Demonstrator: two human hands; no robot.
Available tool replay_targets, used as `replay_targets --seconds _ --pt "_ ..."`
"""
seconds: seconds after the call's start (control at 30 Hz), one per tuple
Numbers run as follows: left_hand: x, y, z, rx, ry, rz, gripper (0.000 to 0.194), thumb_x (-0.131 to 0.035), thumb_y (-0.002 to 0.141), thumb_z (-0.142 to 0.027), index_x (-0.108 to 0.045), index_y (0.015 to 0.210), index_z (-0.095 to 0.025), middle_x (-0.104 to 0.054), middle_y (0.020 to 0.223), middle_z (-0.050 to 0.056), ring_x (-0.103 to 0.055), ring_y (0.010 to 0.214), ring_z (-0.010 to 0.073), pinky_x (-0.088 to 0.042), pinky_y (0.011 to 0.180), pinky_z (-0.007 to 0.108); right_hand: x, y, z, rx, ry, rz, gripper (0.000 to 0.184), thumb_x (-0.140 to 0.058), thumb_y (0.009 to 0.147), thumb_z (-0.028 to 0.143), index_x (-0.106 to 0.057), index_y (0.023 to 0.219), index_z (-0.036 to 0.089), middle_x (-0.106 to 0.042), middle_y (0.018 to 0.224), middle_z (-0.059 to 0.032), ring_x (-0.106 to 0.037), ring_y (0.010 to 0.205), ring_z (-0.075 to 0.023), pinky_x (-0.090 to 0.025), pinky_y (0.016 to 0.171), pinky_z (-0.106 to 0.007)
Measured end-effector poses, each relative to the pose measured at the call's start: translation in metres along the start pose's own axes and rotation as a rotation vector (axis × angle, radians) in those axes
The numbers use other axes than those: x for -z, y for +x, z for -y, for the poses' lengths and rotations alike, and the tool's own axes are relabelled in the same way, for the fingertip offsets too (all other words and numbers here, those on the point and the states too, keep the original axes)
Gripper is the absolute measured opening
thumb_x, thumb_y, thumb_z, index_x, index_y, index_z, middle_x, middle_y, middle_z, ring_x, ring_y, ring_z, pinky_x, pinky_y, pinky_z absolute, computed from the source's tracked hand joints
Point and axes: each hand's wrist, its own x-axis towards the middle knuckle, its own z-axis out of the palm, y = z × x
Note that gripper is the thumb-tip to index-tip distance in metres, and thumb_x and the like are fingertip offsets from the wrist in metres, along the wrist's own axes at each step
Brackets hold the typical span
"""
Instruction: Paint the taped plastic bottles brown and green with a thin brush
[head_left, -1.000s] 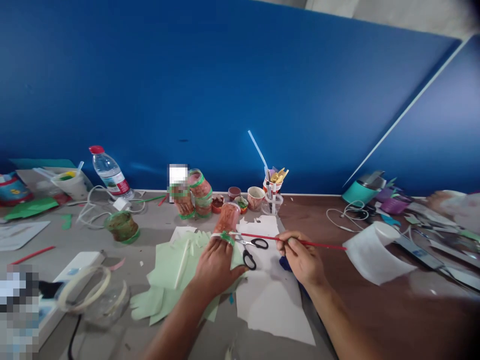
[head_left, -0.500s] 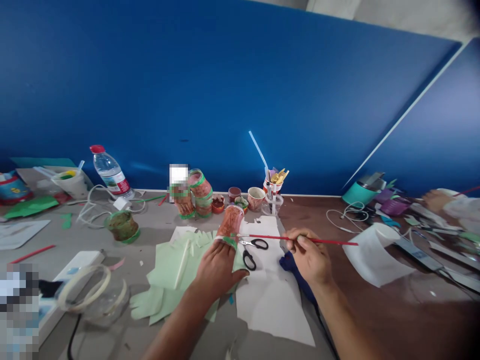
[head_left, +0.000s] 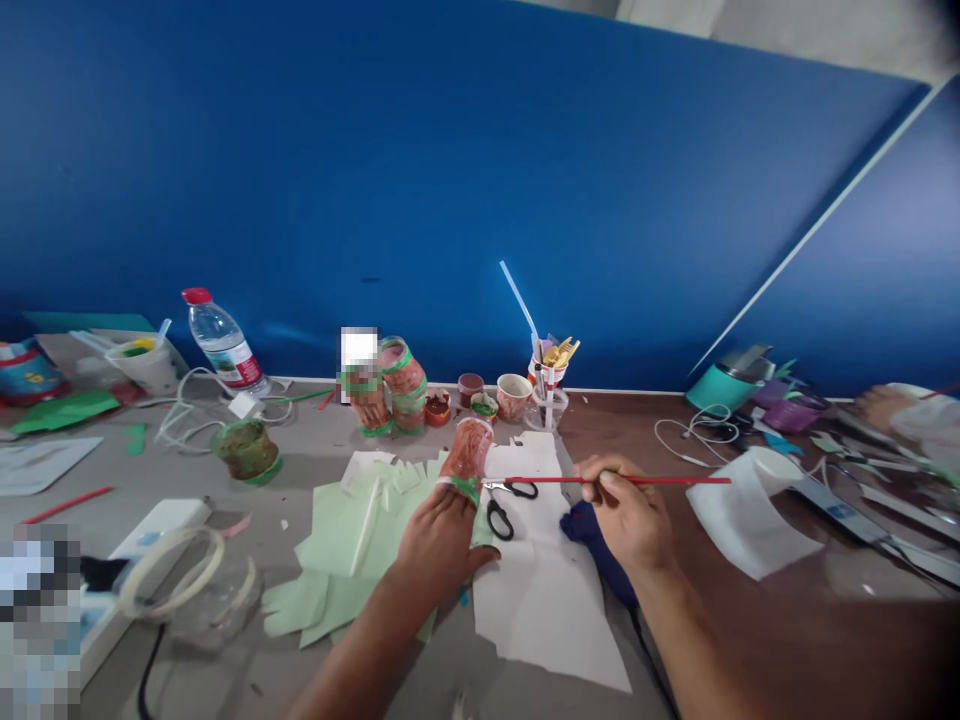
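My left hand (head_left: pixel 442 535) holds a brown-painted cup (head_left: pixel 466 450) with a green rim. Its fingers go in at the near end and are partly hidden, while the thumb sticks out to the right. A red-handled paintbrush (head_left: pixel 660 480) is pinched in my right hand (head_left: pixel 626 510), level, its tip at the cup's green rim. Black-handled scissors (head_left: pixel 501 518) lie under the brush on white paper (head_left: pixel 540 600). Behind the cup stand a small pot of green paint (head_left: pixel 484 405) and a pot of brown paint (head_left: pixel 437 408).
Pale green paper sheets (head_left: pixel 337 540) lie under my left hand. Several painted cups (head_left: pixel 409 400) are stacked at the back, near a water bottle (head_left: pixel 225 345). A power strip (head_left: pixel 142 550) is at left, a dark blue tool (head_left: pixel 600 545) under my right wrist. Another person's hand (head_left: pixel 885 405) shows far right.
My right hand and the brush have moved slightly right, the brush now nearly level. The cup in my left hand has shifted a little right and down.
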Motion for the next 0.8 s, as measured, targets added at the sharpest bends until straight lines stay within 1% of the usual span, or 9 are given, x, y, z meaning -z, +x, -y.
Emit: replay_targets --seconds 0.07,0.23,0.37,0.47,0.53,0.63,0.7,0.73,0.8 --pt "0.0 0.0 0.0 0.006 -0.004 -0.004 0.058 -0.073 0.074 -0.055 -0.064 0.114 -0.014 -0.071 0.115 0.018 -0.062 0.116 0.0327 -0.039 0.108 0.045 -0.002 -0.001 -0.002 -0.007 -0.006 0.008 0.012 -0.061 0.077 0.027 -0.069 0.07 0.022 -0.058 0.057 -0.0007 -0.05 0.052 -0.0138 -0.036 0.048 -0.026" --pt "0.001 0.001 -0.002 0.0 -0.022 -0.002 0.061 -0.075 0.072 -0.055 -0.063 0.114 -0.012 -0.071 0.112 0.018 -0.063 0.115 0.0328 -0.039 0.108 0.045 -0.003 -0.005 -0.01 -0.046 -0.086 0.152 0.015 -0.059 0.082 0.028 -0.07 0.076 0.021 -0.061 0.06 -0.0019 -0.052 0.056 -0.0155 -0.039 0.051 -0.028" --pt "0.006 0.001 0.001 0.055 -0.072 -0.002 0.053 -0.075 0.073 -0.052 -0.065 0.104 -0.011 -0.072 0.105 0.018 -0.064 0.11 0.0343 -0.04 0.107 0.048 0.001 -0.004 -0.009 -0.042 -0.053 0.099 0.015 -0.058 0.08 0.026 -0.069 0.072 0.021 -0.059 0.058 -0.0012 -0.05 0.054 -0.0146 -0.037 0.05 -0.027" --pt "0.011 0.001 0.007 0.093 -0.128 -0.092 0.049 -0.068 0.079 -0.051 -0.062 0.106 -0.011 -0.071 0.105 0.018 -0.063 0.11 0.0349 -0.039 0.106 0.051 0.003 -0.003 -0.006 -0.045 -0.024 0.056 0.014 -0.059 0.078 0.024 -0.069 0.069 0.021 -0.059 0.057 -0.0009 -0.05 0.053 -0.0139 -0.036 0.049 -0.026" --pt "0.014 0.001 0.012 0.107 -0.214 -0.204 0.049 -0.056 0.087 -0.051 -0.059 0.114 -0.01 -0.068 0.11 0.018 -0.059 0.115 0.0347 -0.038 0.106 0.053 0.003 -0.002 -0.006 -0.047 -0.022 0.047 0.012 -0.061 0.077 0.024 -0.07 0.069 0.021 -0.061 0.059 -0.0011 -0.051 0.052 -0.0134 -0.037 0.049 -0.026" --pt "0.015 0.002 0.018 0.155 -0.474 -0.329 0.051 -0.034 0.095 -0.05 -0.057 0.119 -0.012 -0.064 0.12 0.019 -0.054 0.12 0.0324 -0.038 0.105 0.054 0.001 -0.003 -0.005 -0.021 0.019 0.029 0.01 -0.063 0.077 0.024 -0.071 0.072 0.021 -0.066 0.067 -0.0023 -0.052 0.053 -0.0125 -0.038 0.048 -0.025" --pt "0.014 0.003 0.02 0.227 -0.741 -0.329 0.053 -0.028 0.096 -0.051 -0.059 0.119 -0.016 -0.062 0.125 0.017 -0.05 0.125 0.0305 -0.037 0.108 0.053 -0.001 -0.004 -0.005 0.006 0.078 0.021 0.009 -0.065 0.078 0.026 -0.072 0.075 0.023 -0.068 0.071 -0.0027 -0.053 0.054 -0.0125 -0.039 0.048 -0.025" --pt "0.013 0.005 0.02 0.279 -0.952 -0.309 0.052 -0.028 0.096 -0.051 -0.06 0.119 -0.017 -0.062 0.127 0.016 -0.048 0.128 0.0296 -0.035 0.11 0.052 -0.002 -0.005 -0.006 0.013 0.104 0.028 0.009 -0.065 0.079 0.027 -0.073 0.076 0.023 -0.068 0.071 -0.0028 -0.054 0.055 -0.0129 -0.04 0.048 -0.025" --pt "0.012 0.008 0.018 0.386 -1.468 -0.264 0.05 -0.029 0.097 -0.049 -0.061 0.12 -0.019 -0.063 0.127 0.014 -0.045 0.133 0.0283 -0.031 0.113 0.05 -0.005 -0.007 -0.007 0.012 0.133 0.066 0.01 -0.066 0.081 0.029 -0.074 0.08 0.024 -0.068 0.069 -0.0028 -0.055 0.057 -0.014 -0.041 0.049 -0.025"
